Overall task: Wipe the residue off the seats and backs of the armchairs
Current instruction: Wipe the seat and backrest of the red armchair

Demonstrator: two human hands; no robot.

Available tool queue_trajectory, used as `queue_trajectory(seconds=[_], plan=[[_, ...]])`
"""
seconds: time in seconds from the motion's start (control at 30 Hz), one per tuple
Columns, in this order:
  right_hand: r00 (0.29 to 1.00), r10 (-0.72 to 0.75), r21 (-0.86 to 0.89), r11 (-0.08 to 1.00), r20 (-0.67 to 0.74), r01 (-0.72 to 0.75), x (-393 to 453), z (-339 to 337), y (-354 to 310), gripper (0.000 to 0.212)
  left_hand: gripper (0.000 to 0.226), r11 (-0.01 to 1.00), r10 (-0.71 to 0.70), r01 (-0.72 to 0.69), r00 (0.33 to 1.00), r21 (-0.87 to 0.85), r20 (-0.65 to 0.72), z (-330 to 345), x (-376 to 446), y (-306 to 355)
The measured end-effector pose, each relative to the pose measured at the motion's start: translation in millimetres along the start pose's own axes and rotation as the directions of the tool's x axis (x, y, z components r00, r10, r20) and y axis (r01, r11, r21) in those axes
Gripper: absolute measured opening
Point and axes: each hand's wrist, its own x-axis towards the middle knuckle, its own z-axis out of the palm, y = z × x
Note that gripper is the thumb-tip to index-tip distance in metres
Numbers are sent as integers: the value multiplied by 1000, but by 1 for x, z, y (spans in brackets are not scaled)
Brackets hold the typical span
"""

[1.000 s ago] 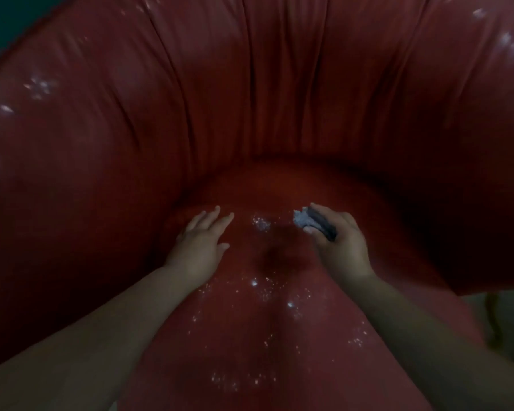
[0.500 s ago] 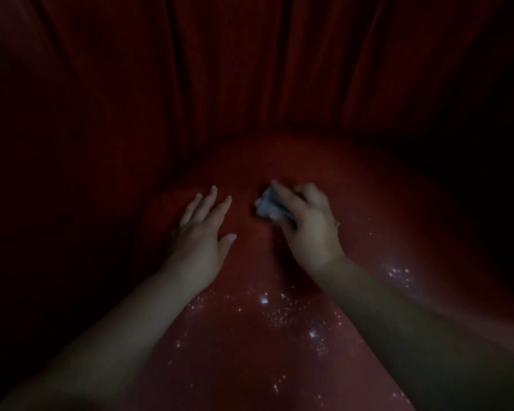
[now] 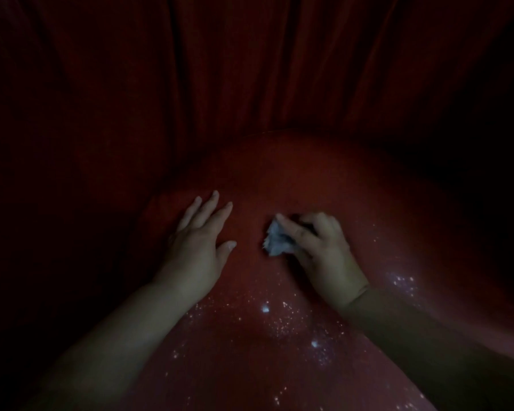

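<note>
A red armchair fills the dim view. Its rounded seat (image 3: 324, 179) carries white specks of residue (image 3: 282, 318) between and in front of my hands, with another patch (image 3: 402, 281) to the right. The pleated back (image 3: 235, 69) curves around behind, very dark. My right hand (image 3: 324, 256) grips a crumpled pale grey cloth (image 3: 276, 243) against the seat, the cloth poking out to the left of the fingers. My left hand (image 3: 199, 244) rests flat on the seat beside it, fingers straight and spread.
The chair's sides (image 3: 57, 203) wrap close on the left and right and are nearly black. Nothing beyond the armchair shows.
The view has moved closer into the chair and darkened. My right hand with the cloth has slid left and then back toward me across the seat. The left hand stays planted.
</note>
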Motion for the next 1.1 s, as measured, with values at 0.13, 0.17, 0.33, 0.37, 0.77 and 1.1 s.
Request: queue_trajectory(seconds=[0.13, 0.17, 0.33, 0.37, 0.77, 1.1], plan=[[950, 271, 32, 962, -154, -270, 34, 11, 5, 49, 64, 1000, 6, -7, 1000, -16, -29, 3, -1, 2], [945, 288, 58, 958, -157, -282, 37, 16, -4, 49, 64, 1000, 10, -10, 999, -16, -34, 4, 0, 3], [999, 19, 9, 1000, 39, -20, -19, 9, -14, 56, 65, 1000, 20, -20, 1000, -3, -18, 5, -3, 6], [999, -2, -22, 1000, 41, 3, -25, 2, -4, 57, 65, 1000, 24, -24, 1000, 1, -10, 6, -5, 6], [999, 22, -103, 994, -24, -25, -37, -11, 15, 52, 64, 992, 99, -99, 995, 75, -7, 13, 0, 25], [996, 77, -135, 987, -47, -82, -58, -27, 20, 49, 64, 979, 169, -171, 985, 113, 26, 29, 20, 60]])
